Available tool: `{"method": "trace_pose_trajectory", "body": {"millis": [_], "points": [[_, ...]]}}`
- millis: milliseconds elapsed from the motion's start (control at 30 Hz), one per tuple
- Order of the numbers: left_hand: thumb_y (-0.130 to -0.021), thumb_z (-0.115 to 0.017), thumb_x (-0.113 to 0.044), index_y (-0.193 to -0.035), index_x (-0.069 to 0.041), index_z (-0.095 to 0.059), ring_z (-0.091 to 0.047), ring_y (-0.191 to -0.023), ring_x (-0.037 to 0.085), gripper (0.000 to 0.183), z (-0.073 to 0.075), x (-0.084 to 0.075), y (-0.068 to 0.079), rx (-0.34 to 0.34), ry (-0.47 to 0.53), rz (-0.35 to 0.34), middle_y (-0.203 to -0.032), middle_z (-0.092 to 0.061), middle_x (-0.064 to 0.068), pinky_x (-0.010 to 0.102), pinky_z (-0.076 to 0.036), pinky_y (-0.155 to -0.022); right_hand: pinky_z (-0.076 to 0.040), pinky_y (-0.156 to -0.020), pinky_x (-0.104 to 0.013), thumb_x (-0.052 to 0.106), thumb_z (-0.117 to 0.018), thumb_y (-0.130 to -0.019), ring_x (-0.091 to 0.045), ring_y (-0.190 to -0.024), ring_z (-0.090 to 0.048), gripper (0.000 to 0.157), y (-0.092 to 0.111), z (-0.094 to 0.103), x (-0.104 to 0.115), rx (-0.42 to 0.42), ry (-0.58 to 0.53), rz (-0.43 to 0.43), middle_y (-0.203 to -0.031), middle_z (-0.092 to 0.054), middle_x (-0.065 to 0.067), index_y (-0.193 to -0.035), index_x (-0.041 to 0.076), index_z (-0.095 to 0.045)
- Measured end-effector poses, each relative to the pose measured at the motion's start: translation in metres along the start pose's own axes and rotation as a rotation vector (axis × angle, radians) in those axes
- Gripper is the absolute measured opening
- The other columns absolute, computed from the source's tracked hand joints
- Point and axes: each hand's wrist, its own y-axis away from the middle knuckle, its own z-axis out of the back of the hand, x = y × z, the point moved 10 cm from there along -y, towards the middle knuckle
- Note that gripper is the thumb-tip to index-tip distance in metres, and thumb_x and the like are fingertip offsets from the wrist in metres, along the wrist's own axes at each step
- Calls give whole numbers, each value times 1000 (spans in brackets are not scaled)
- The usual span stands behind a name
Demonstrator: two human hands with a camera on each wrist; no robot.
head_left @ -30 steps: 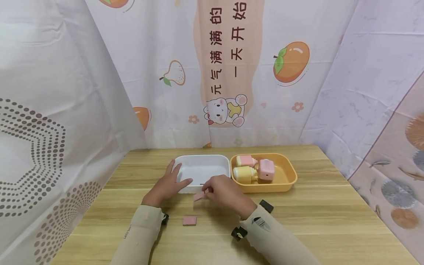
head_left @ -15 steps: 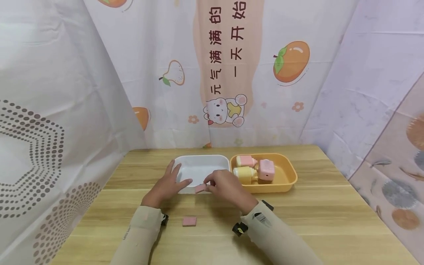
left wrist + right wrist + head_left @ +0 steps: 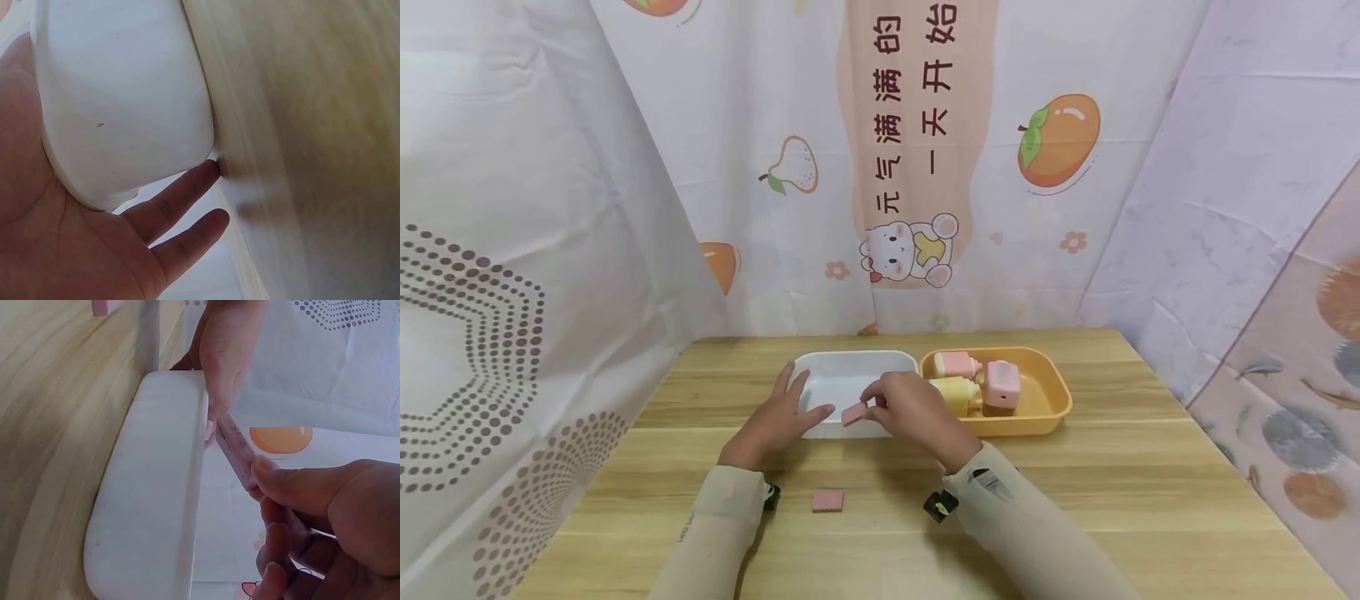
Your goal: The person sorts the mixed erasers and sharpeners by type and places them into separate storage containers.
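Note:
My right hand [image 3: 917,417] pinches a small pink rectangular block [image 3: 853,413] between thumb and fingertips. In the right wrist view the pink block [image 3: 235,450] shows dark smudges and stands beyond the rim of a white tray [image 3: 147,487]. From above, it appears over the tray's front edge. My left hand [image 3: 772,421] rests against the tray's left end, thumb toward the front rim. Nearly straight fingers [image 3: 187,197] lie along its outside in the left wrist view. A second pink block [image 3: 827,501] lies on the table in front of the tray.
An orange tray [image 3: 1043,396] adjoins the white one on the right. It contains a yellow bottle-shaped item [image 3: 953,393], a pink bottle-shaped item [image 3: 953,364] and a pink cube-like item [image 3: 1002,384]. A printed curtain [image 3: 820,250] hangs behind the wooden table [image 3: 1075,508].
My right hand has lifted the pink block from in front of the white tray up to its front rim. The left hand and the second block stay put.

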Motion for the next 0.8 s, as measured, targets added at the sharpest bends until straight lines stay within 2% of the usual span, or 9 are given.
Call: {"method": "trace_pose_trajectory", "body": {"millis": [200,400,533,800], "points": [[-93,-51,-77,-168,-13,-14,-43,-144,47,105,-1,2,-1,11,-4,4,-174,10,12,66,-41,-110,-45,-59,-24,27,-79,-94,-10,-70,-55,14,-9,5,0,-21,18,-19,-75,-62,11,-106,22,-83],[-94,-52,-76,-167,-14,-15,-48,-141,46,104,2,-1,0,-3,-4,4,-174,9,12,64,-43,-109,-46,-59,-26,29,-78,-94,-11,-73,-57,15,-17,8,-4,-27,51,-46,-79,-65,10,-107,22,-82],[-94,-53,-75,-167,-13,-16,-49,-140,45,103,3,-2,1,-2,-8,11,-175,9,11,64,-44,-108,-48,-61,-26,31,-79,-94,-13,-75,-58,17,-20,7,-9,-14,35,-79,-83,-67,8,-107,22,-82],[-94,-55,-74,-167,-13,-18,-46,-143,46,102,3,-2,1,-5,-5,19,-175,8,12,64,-42,-110,-48,-60,-27,36,-80,-92,-13,-73,-59,20,-23,9,-13,-18,46,-89,-81,-66,8,-106,22,-82]]}}
